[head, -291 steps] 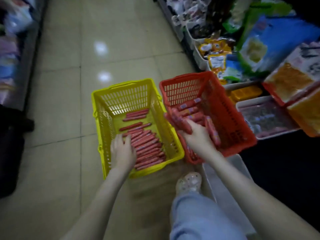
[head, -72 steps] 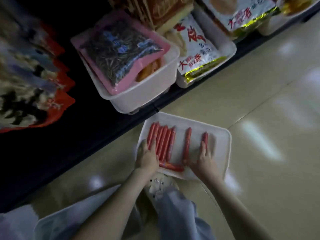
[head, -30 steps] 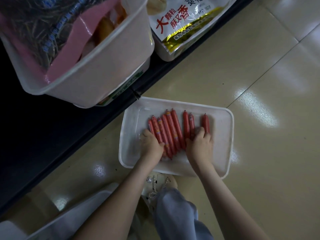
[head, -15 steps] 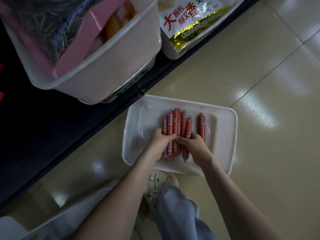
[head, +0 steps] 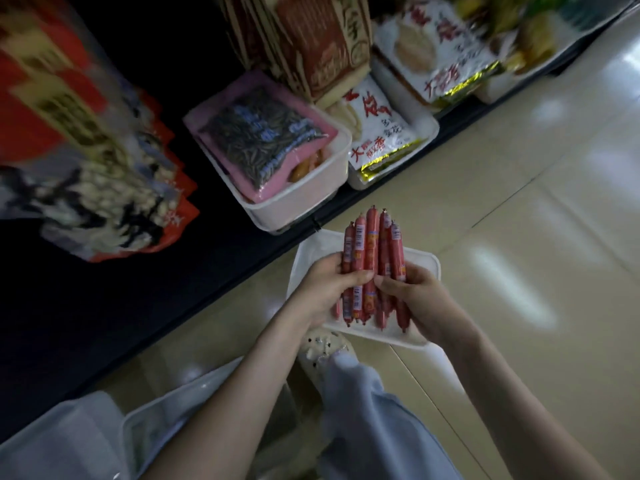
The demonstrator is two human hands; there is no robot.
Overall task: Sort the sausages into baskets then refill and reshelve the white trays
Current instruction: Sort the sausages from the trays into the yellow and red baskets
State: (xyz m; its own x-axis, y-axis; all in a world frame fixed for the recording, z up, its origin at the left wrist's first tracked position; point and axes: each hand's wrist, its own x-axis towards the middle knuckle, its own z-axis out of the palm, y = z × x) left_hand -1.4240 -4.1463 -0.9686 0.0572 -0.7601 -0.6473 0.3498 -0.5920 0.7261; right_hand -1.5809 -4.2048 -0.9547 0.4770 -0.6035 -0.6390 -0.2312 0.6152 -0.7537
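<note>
Two hands [head: 372, 292] around sausage bundle [head: 372, 261], above white tray [head: 313, 252]

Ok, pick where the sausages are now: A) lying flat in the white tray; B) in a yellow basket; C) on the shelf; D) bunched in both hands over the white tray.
D: left hand and right hand grip the sausages as a bundle over the white tray.

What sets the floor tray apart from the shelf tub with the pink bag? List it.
The tray is shallow; the tub is deep. The tray lies on the floor tiles; the tub sits on the dark shelf. The tub holds a pink bag; the tray's visible part is bare. Both are white, rounded rectangles.
</note>
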